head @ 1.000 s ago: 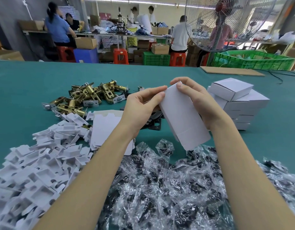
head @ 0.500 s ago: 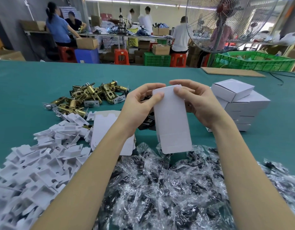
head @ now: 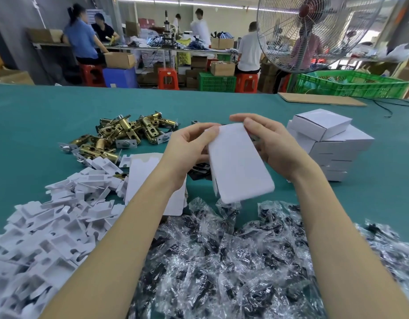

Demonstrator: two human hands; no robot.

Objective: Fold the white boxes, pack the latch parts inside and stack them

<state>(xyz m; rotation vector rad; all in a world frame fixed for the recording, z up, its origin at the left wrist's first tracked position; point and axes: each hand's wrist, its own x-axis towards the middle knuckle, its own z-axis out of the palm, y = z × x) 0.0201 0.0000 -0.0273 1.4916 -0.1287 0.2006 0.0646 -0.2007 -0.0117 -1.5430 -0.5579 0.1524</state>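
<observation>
**Box held in both hands above the table, far end being worked**

Head view: the left hand [head: 189, 148] and right hand [head: 274, 143] both grasp the far end of a white box [head: 239, 164], fingers curled over its edge, likely to tuck a flap. Its near end hangs free over the bagged parts [head: 221, 261]. Right of the grip stands the stack of boxes [head: 332, 143]; left of it lie brass latches [head: 120, 134], flat blanks [head: 143, 176] and white inserts [head: 49, 226], all within reach for packing.
</observation>
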